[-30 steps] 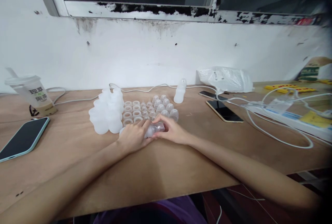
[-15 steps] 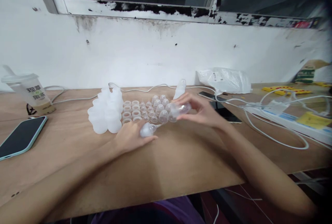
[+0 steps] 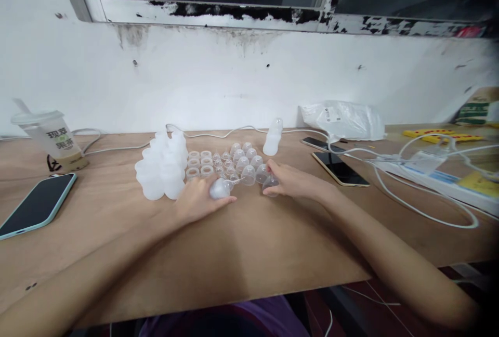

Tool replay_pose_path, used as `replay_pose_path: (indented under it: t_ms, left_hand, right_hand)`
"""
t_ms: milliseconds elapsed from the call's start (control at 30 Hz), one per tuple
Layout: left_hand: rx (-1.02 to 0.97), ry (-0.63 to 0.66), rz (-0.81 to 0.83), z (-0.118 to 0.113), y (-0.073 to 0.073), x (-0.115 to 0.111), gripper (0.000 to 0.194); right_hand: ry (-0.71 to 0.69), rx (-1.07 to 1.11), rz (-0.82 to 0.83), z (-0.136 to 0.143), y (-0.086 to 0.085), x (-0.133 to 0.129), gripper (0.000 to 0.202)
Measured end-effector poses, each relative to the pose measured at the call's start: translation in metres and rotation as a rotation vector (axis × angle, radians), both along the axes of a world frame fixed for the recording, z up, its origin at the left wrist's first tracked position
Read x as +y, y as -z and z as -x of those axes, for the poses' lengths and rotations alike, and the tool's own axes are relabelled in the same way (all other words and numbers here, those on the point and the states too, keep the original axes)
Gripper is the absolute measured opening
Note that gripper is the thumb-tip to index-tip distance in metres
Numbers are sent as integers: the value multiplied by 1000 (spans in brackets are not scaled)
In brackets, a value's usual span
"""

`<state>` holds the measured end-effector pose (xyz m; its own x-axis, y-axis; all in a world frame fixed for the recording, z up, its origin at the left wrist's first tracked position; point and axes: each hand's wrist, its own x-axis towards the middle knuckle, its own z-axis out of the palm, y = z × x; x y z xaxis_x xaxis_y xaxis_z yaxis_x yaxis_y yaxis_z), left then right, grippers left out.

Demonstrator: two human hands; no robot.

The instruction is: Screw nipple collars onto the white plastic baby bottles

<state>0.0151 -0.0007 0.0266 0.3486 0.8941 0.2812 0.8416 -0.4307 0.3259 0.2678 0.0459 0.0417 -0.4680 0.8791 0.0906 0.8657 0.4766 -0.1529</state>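
My left hand (image 3: 197, 196) is closed around a small translucent baby bottle (image 3: 220, 189), which lies tilted with its clear teat end pointing right; the palm hides its base. My right hand (image 3: 290, 181) grips a clear domed cap (image 3: 270, 186) at the table, at the near right end of several similar domed caps (image 3: 242, 163). Between the hands, clear teats (image 3: 225, 156) stand in rows beside white collar rings (image 3: 206, 170). White bottle bodies (image 3: 159, 168) cluster left of the rings. Behind the caps stands a capped bottle (image 3: 273, 138).
At the left are a drink cup (image 3: 52, 139) and a phone (image 3: 37, 204). A plastic bag (image 3: 343, 121) lies by the wall. To the right are another phone (image 3: 340, 168), a power strip (image 3: 424, 173) and looping white cables (image 3: 384, 186).
My right hand has moved down with the clear domed cap, from above the cap rows to the table. My left hand keeps its grip on the bottle. The view has shifted slightly.
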Motion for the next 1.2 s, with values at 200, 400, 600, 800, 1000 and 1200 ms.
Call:
replay_pose_path:
  t_ms: [200,400,600,800,1000,1200]
  left_hand:
    - [63,46,-17,-3,4,2,49]
    - [137,64,-3,-6,4,5,39]
    - [226,14,40,-13,2,11,37]
    - [257,36,70,-16,3,13,40]
    - [184,152,185,-9,-5,16,43]
    - [83,192,317,-1,-12,18,47]
  right_hand:
    - [-30,426,-348,29,-8,-16,29]
    - [-162,654,289,87,33,-34,31]
    - [-76,724,518,92,43,-17,40]
    - [-132,681,351,90,43,-19,37]
    - [-319,545,185,82,46,-17,34]
    - [-633,525,-59,75,45,-16,36]
